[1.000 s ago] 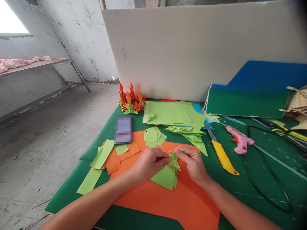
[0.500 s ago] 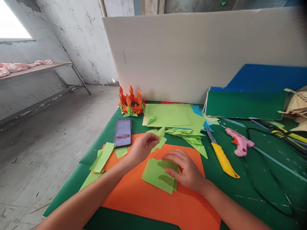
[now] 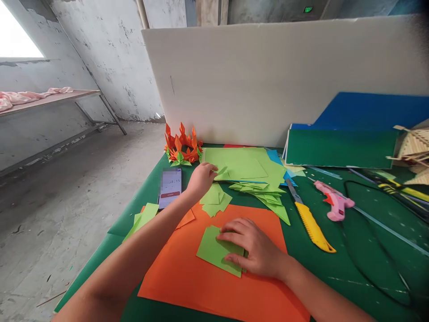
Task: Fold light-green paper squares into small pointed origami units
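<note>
Head cam: left hand is up by the folded green piece at the left end of the big green sheets. Fingertips are right at it, but honestly can't tell if they're pinching it or have let go. Right hand has its fingers spread and loosely curved over the small green squares, not gripping; they lie a bit fanned on the orange sheet on the tabletop.

Handling-wise, I'd guess it's all next to weightless. Folded piece should be a bit springy and stiffer along its creases, easy to crush, so pinch it lightly near a folded edge, not across the middle. Flat squares probably slide on each other, so lift one by a corner with a fingertip holding the rest.
</note>
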A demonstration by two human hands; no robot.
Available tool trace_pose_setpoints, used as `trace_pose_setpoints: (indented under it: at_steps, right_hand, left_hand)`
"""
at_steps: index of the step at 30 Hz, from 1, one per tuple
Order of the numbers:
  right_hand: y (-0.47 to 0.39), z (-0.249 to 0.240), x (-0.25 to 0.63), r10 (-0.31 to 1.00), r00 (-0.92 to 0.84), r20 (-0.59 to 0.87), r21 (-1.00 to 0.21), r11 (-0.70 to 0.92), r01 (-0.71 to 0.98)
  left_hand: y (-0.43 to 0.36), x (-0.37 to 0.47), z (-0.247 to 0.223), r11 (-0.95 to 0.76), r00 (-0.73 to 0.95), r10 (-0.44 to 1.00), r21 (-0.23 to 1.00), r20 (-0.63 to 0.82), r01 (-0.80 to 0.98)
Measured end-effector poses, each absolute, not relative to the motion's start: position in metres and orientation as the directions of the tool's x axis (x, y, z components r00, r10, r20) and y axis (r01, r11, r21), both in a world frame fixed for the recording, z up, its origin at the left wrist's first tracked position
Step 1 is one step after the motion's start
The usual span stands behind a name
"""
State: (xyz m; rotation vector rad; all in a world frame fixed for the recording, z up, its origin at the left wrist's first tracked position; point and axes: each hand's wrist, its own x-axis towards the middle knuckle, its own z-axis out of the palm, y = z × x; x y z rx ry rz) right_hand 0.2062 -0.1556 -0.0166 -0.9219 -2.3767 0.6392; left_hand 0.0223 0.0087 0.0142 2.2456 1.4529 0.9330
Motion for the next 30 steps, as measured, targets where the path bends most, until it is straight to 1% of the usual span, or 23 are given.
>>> trace_pose_setpoints:
  at_steps: [4, 8, 11, 15, 18, 22, 24, 28, 30]
  right_hand:
    - [-0.157, -0.015, 0.207, 0.709, -0.653, 0.266, -0.583, 0.658, 0.477]
    - [-0.157, -0.013, 0.207, 0.707, -0.660, 0.251, -0.581, 0.656, 0.482]
    - [-0.157, -0.013, 0.206, 0.709, -0.660, 0.249, -0.574, 0.657, 0.490]
    - [-0.157, -0.015, 0.206, 0.716, -0.657, 0.236, -0.580, 0.647, 0.496]
    - [-0.157, -0.016, 0.205, 0.731, -0.639, 0.239, -0.607, 0.626, 0.489]
    - [-0.156, -0.018, 0.203, 0.781, -0.569, 0.256, -0.685, 0.562, 0.464]
    - [-0.156, -0.018, 0.202, 0.810, -0.533, 0.245, -0.730, 0.516, 0.449]
    - [-0.157, -0.020, 0.204, 0.875, -0.427, 0.227, -0.807, 0.414, 0.420]
    - [-0.157, -0.022, 0.206, 0.911, -0.345, 0.225, -0.849, 0.357, 0.389]
  left_hand:
    - [0.010, 0.019, 0.011, -0.501, 0.340, 0.858, 0.481, 0.386, 0.719]
    - [0.009, 0.018, 0.005, -0.588, 0.465, 0.806, 0.405, 0.367, 0.700]
    - [0.003, 0.018, 0.003, -0.614, 0.506, 0.787, 0.375, 0.353, 0.694]
    - [-0.023, 0.014, 0.007, -0.627, 0.500, 0.775, 0.377, 0.385, 0.682]
    - [-0.055, 0.009, 0.008, -0.637, 0.507, 0.771, 0.480, 0.387, 0.602]
    - [-0.093, 0.005, 0.003, -0.557, 0.555, 0.798, 0.642, 0.237, 0.527]
    - [-0.103, 0.003, 0.002, -0.512, 0.569, 0.803, 0.692, 0.176, 0.508]
    - [-0.108, 0.000, 0.005, -0.447, 0.569, 0.815, 0.744, 0.109, 0.497]
    - [-0.108, 0.000, 0.008, -0.377, 0.569, 0.820, 0.811, 0.068, 0.447]
